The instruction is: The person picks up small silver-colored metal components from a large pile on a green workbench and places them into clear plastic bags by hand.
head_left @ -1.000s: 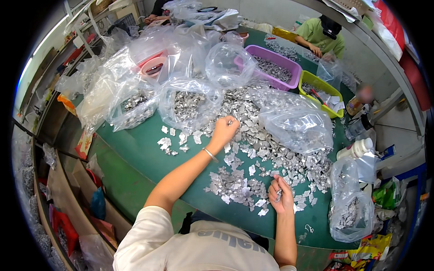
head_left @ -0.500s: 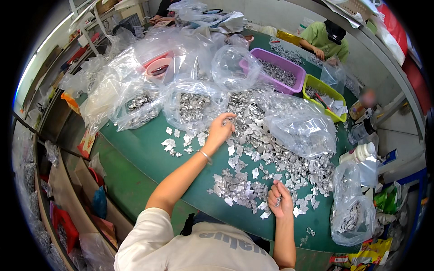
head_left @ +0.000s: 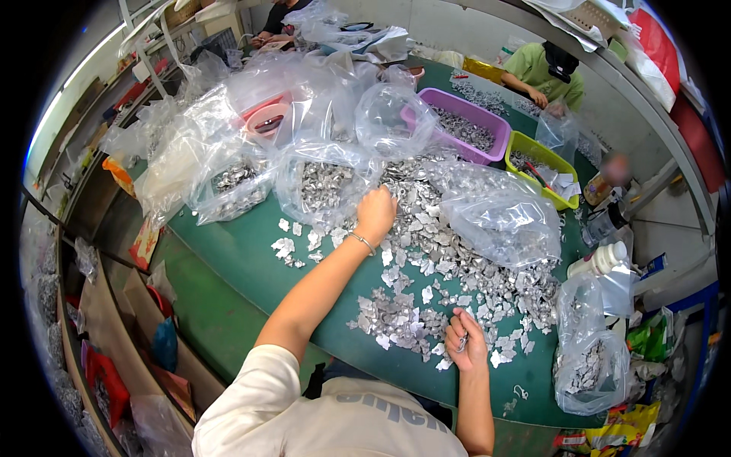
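Head view: the left hand [head_left: 377, 215] is staying within the left margin of the main heap [head_left: 426, 232] of silver metal pieces, just beside an open clear bag [head_left: 324, 183] containing similar pieces. Its grip is showing as clenched, knuckles up; whether a piece is sitting inside cannot be told. The right hand [head_left: 466, 341] is lying toward the near side of the green surface [head_left: 244, 259], its grip grasping a silver metal piece [head_left: 462, 343] within curled fingers. A smaller pile [head_left: 392, 316] is lying to the left of that hand. A clear plastic bag [head_left: 502, 221] is covering part of the main heap's right side. Beyond, a purple bin [head_left: 499, 146] and a yellow-green bin [head_left: 562, 202] are standing side by side. A co-worker in green [head_left: 525, 65] is sitting at the far end.
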Tool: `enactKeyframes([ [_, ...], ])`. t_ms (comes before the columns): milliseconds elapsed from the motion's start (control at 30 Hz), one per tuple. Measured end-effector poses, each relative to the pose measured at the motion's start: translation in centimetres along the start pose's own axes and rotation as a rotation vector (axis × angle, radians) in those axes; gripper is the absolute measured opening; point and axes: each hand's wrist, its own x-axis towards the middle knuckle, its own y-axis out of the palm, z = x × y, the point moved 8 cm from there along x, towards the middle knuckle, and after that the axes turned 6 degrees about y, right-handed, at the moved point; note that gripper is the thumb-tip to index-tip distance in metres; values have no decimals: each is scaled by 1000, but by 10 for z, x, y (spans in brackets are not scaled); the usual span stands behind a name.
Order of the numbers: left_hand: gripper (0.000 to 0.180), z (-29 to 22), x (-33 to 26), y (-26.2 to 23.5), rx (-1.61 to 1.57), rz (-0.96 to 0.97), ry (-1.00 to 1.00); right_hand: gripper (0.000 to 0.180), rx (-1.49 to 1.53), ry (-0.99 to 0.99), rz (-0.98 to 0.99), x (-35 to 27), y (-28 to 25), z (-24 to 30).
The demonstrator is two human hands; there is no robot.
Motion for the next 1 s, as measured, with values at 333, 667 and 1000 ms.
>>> enactKeyframes([
  [333, 17, -14, -56, 25, -2047, 389, -822, 29, 221, 17, 58, -5, 0, -4],
  [667, 20, -92, -183, 12, -1961, 754, -990, 25, 46, -74, -69, 12, 45, -13],
  [1000, 26, -105, -222, 20, -1632, 642, -829, 17, -894, -489, -365, -11, 72, 5],
])
